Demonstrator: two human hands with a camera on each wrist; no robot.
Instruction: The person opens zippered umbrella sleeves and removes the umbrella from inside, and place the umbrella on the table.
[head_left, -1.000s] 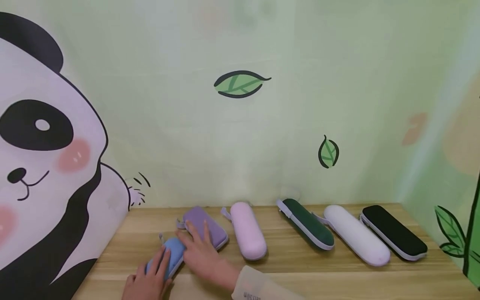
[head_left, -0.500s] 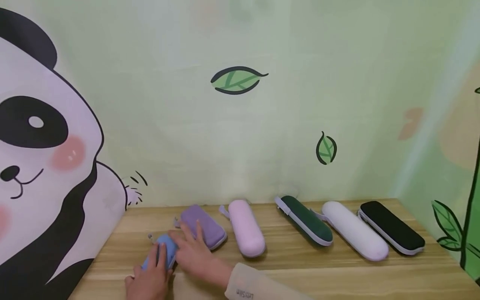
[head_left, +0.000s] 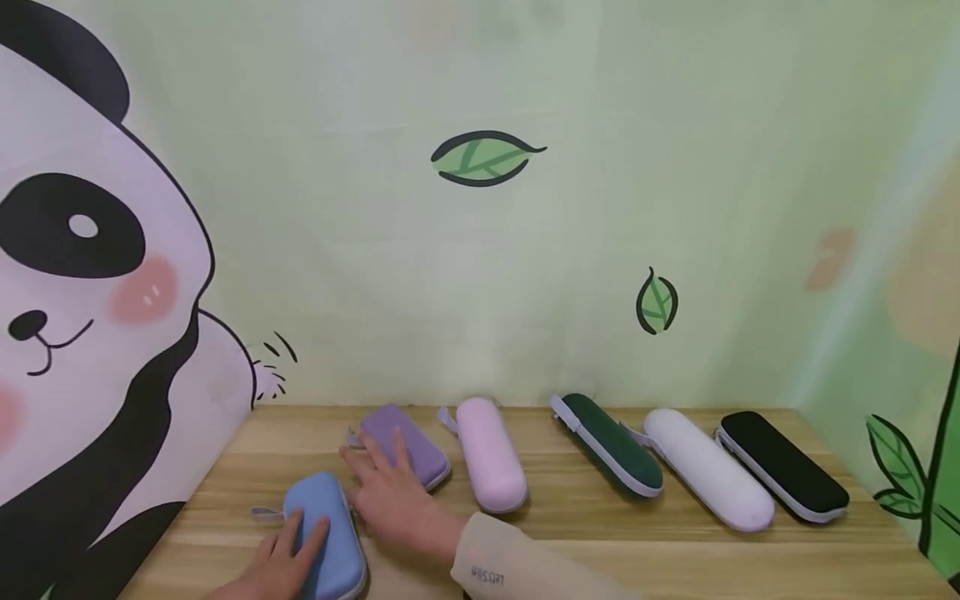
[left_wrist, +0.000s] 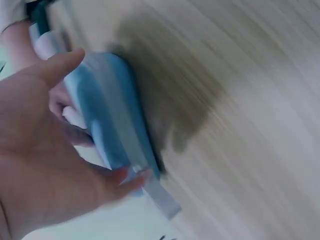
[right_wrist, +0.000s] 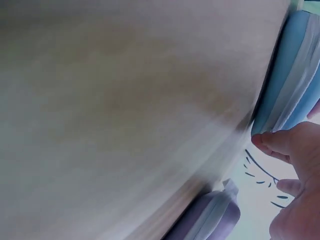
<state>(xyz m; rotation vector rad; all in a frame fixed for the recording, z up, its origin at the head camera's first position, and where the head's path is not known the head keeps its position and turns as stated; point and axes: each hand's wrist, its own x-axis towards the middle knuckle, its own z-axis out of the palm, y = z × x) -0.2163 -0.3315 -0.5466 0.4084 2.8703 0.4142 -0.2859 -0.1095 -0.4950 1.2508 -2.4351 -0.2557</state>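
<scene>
Set before a panda-painted green wall (head_left: 360, 283); seen across a wood-grain surface (head_left: 720, 567); showing a long white case (head_left: 708, 471), with a black case (head_left: 783, 467) just to its right, a dark green case (head_left: 611, 446) to its left, a pink case (head_left: 491, 458) near the middle and a purple case (head_left: 423, 454) farther left; found at front left, nearest the person, a blue case (head_left: 337, 525), apart from the purple one; resting the left hand (head_left: 273, 567) on its lid, fingers extended, not wrapped round; spreading the right hand (head_left: 397, 500) wide beside it, gripping nothing, apparently touching its end in the right wrist view, with contact on purple too unclear to tell; last, a grey tab (head_left: 266, 512), pointing left; likely at the step of settling blue into the row; calling next, seemingly, for a gentle squaring-up, with purple left undisturbed.
</scene>
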